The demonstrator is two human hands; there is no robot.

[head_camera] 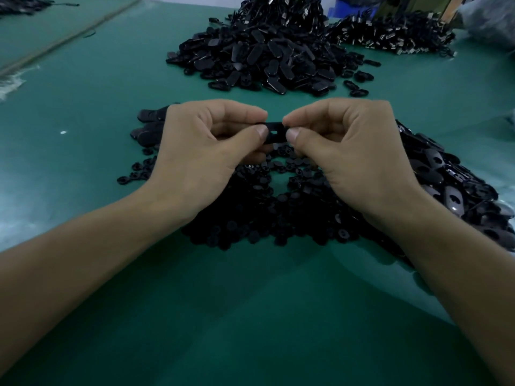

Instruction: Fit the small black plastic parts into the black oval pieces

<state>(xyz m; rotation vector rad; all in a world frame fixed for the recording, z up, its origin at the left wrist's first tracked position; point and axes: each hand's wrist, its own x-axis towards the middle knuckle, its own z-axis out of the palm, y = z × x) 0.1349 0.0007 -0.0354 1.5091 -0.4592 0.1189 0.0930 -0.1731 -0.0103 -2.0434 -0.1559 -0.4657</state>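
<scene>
A black oval piece (276, 132) with a small slot in its face is held level above the table between both hands. My left hand (206, 146) pinches its left end between thumb and forefinger. My right hand (351, 146) pinches its right end the same way. Below the hands lies a spread of small black plastic parts (267, 218) on the green table (250, 316). More black oval pieces (451, 179) lie heaped under and to the right of my right wrist. Whether a small part sits in the held piece cannot be told.
A large heap of black oval pieces (264, 57) rises at the back centre. Behind it on the right lies a pile of parts with metal clips (395, 34), near blue bins (345, 6). A few ovals (150, 121) lie left of my left hand.
</scene>
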